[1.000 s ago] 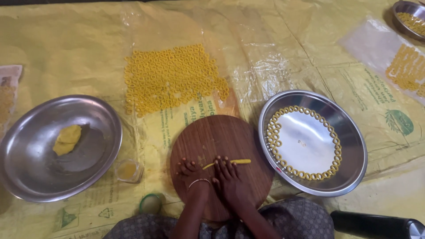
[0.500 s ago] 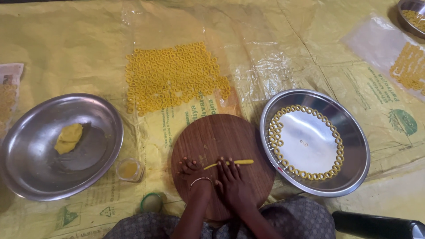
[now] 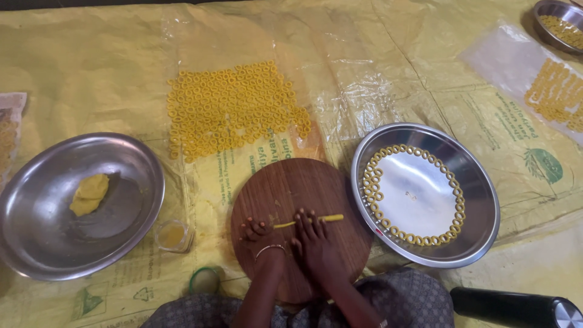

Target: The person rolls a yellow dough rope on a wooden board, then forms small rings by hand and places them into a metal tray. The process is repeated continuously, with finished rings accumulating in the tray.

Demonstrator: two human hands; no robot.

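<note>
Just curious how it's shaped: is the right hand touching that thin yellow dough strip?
Touching: the head view shows the right hand fingertips pressed on the dough strip.

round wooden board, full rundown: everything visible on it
The round wooden board is dark brown with visible grain, lying flat on the yellow plastic sheet, between two steel plates. A thin yellow dough strand lies across it. The right hand presses on the strand; the left hand rests on the board. Its near edge is hidden by the arms.
</note>
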